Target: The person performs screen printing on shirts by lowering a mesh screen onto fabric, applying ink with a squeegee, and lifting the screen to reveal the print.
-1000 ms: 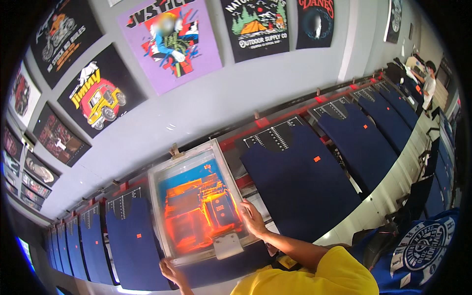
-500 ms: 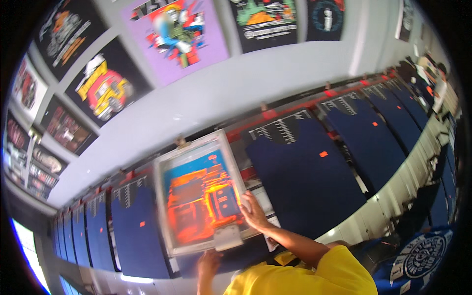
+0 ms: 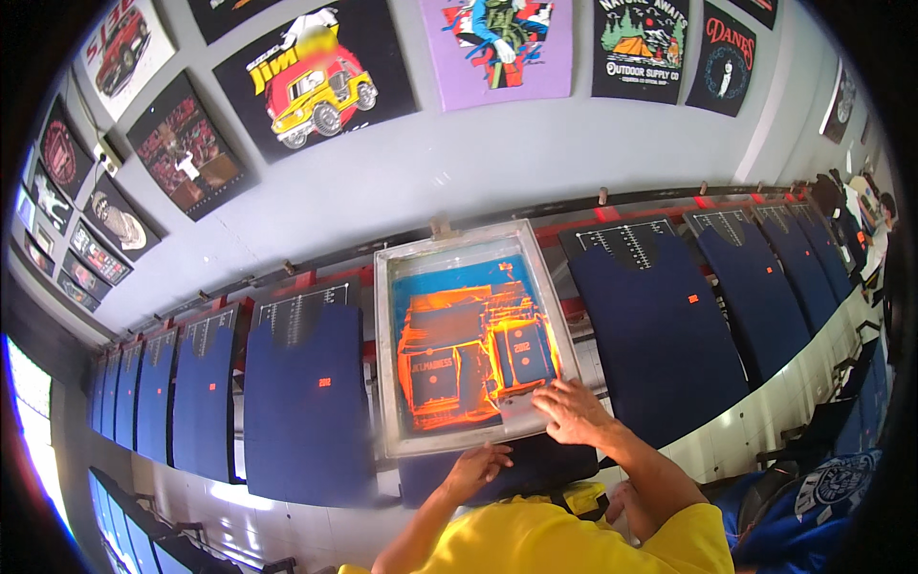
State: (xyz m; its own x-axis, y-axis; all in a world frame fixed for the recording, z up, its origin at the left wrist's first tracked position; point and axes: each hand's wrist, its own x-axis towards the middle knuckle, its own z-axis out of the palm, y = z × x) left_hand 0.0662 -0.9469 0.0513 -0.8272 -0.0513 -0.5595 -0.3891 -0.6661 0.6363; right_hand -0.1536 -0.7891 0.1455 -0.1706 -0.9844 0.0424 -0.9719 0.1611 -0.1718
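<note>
A silk-screen frame (image 3: 384, 335) with a pale border lies over a navy shirt panel (image 3: 430, 478). Bright orange ink (image 3: 449, 316) is smeared across its blue mesh, around two dark rectangular areas. Near the frame's lower right corner, my right hand (image 3: 571, 411) is closed on a small greyish squeegee (image 3: 521, 408), which rests on the inked mesh. Just outside the near edge of the frame is my left hand (image 3: 478, 471), fingers loosely bent and apart, holding nothing. Whether its fingertips touch the border I cannot tell.
Navy panels on boards line both sides, including one at the left (image 3: 306, 411) and one at the right (image 3: 660, 335), each with a small orange print. A dark rail (image 3: 335, 258) runs behind them. At far right a person (image 3: 865, 206) stands; blue printed cloth (image 3: 832, 493) is nearby.
My view has turned, shifting the frame rightward and up in the picture. My right hand has moved from the frame's right side onto the squeegee. My left hand stays by the near edge.
</note>
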